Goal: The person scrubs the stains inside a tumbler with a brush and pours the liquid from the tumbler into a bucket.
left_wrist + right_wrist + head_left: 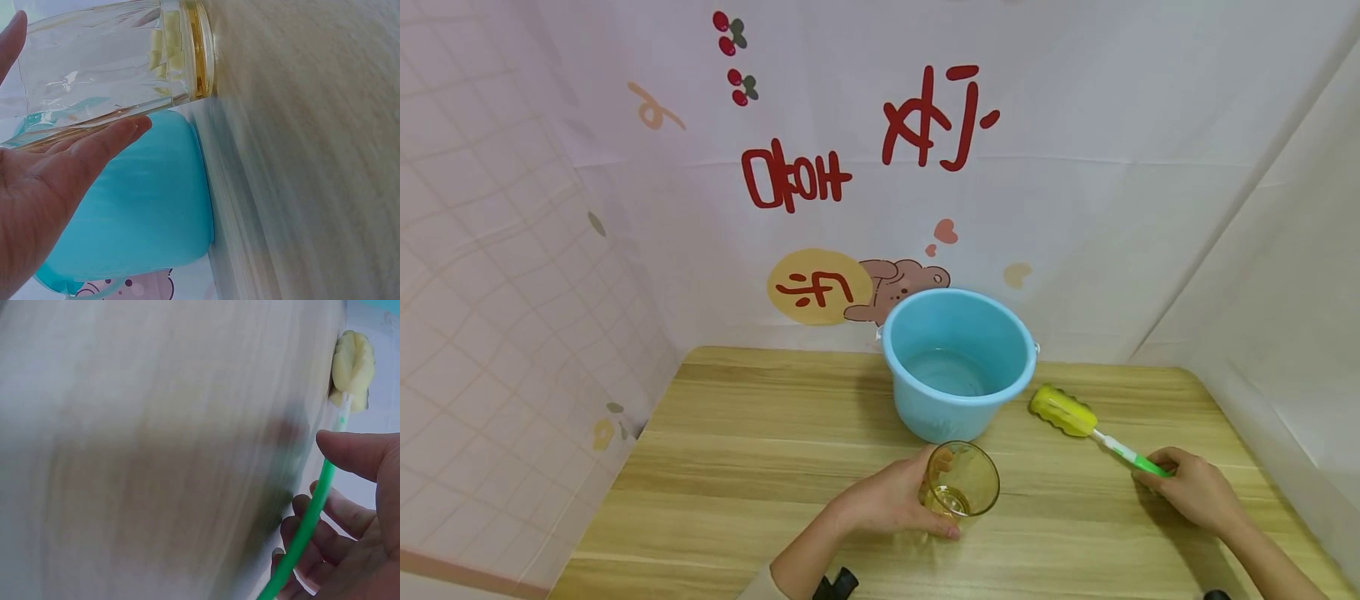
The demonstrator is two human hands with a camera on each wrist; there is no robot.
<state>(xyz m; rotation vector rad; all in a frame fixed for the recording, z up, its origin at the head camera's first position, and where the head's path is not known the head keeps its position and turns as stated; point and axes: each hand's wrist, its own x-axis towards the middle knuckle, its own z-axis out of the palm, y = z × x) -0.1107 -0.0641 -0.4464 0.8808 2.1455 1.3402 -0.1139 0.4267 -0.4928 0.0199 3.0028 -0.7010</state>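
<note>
My left hand (886, 498) holds a clear amber-tinted drinking glass (976, 482) from its left side, thumb toward the front and fingers behind. In the left wrist view the glass (94, 69) has its thick base right at the tabletop. At the right, my right hand (1198, 492) grips the green end of a bottle brush (1066, 411) with a yellow sponge head. The right wrist view shows the thumb and curled fingers around the green handle (310, 519), with the sponge head (352, 365) beyond, lying along the table.
A light blue bucket (936, 417) with some water at its bottom stands behind the glass, near the back wall. The wooden table (760, 433) is bordered by printed white sheets (1112, 250) at the back and sides.
</note>
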